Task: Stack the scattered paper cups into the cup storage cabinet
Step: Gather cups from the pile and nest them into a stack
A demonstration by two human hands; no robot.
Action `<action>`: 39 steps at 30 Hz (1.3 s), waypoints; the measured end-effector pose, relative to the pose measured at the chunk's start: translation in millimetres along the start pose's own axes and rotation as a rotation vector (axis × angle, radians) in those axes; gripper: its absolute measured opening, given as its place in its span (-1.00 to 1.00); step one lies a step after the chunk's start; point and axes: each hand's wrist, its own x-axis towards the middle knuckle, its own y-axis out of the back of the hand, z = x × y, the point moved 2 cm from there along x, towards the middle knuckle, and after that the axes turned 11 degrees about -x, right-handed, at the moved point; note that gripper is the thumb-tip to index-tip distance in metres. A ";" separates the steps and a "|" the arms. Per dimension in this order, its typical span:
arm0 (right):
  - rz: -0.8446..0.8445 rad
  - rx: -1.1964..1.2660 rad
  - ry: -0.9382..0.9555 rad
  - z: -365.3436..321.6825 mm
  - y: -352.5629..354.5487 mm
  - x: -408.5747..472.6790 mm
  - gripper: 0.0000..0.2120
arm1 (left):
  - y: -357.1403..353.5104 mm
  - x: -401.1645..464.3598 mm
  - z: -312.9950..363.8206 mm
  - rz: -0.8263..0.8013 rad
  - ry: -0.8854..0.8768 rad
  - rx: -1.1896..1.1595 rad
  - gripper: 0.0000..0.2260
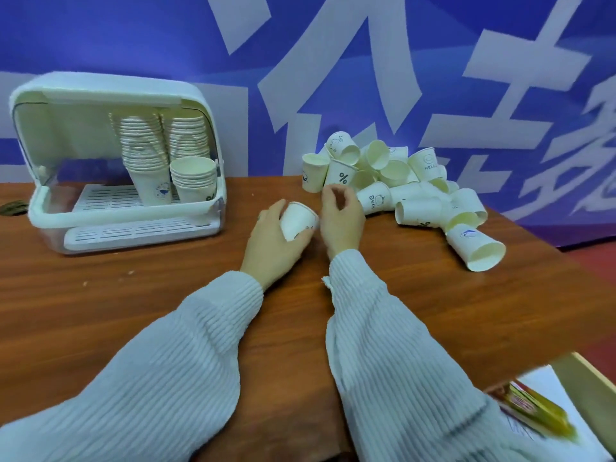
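Head view, looking down at a wooden table [133, 311] before a blue banner [100, 38] with large white characters, cut off by the frame and unreadable as words. Right of centre lay a heap of scattered paper cups [400, 181]. One cup [341, 176] carried a black "%" mark, one [375, 200] a word beginning "Bett", and one [428, 165] "HELL" under a small face. A further cup [475, 246] with a blue emblem lay on its side at the heap's lower right edge.

At centre frame, the left hand [271, 248] gripped a single paper cup [297, 221], fingers curled round its wall, mouth tilted toward the upper right. Just beside it, the right hand [341, 216] hovered at the heap's near edge with fingers loosely curled and thumb toward fingertips; it appeared to hold nothing.

At the upper left stood the white cup storage cabinet [116, 225], its lid raised, holding two tall cup stacks [146, 155] and a shorter stack [195, 178] in front. Both sleeves [166, 378] were pale ribbed knit.
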 end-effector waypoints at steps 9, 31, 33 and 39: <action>0.188 -0.440 -0.067 41.6 45.2 66.9 -0.38 | -4.9 -9.4 3.0 -0.043 -0.016 -0.011 -0.23; -0.096 0.027 0.316 -42.5 -10.7 15.1 -0.92 | 79.8 -6.9 19.8 0.516 -0.047 -0.297 -0.41; -0.199 -0.001 0.392 -66.8 -37.9 -0.9 -0.86 | 106.4 -5.9 14.8 0.633 -0.069 -0.337 -0.42; -0.295 -0.327 0.709 -110.8 -97.6 -10.7 -0.74 | 151.4 -3.2 1.0 0.818 -0.084 -0.432 -0.46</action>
